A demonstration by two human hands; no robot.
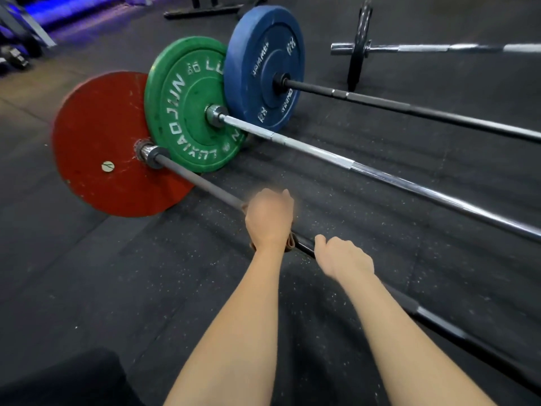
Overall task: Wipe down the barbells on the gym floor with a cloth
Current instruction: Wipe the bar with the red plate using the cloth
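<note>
The nearest barbell has a dark shaft and a red plate. My left hand grips this shaft through a brownish cloth; only a small edge of the cloth shows at my wrist. Just to its right, my right hand curls round the same shaft. Behind it lies a chrome barbell with a green plate. Farther back is a black barbell with a blue plate.
A fourth bar with a thin black plate lies at the back right. The speckled black rubber floor runs under everything. A rack base stands at the top, and dumbbells sit at far left.
</note>
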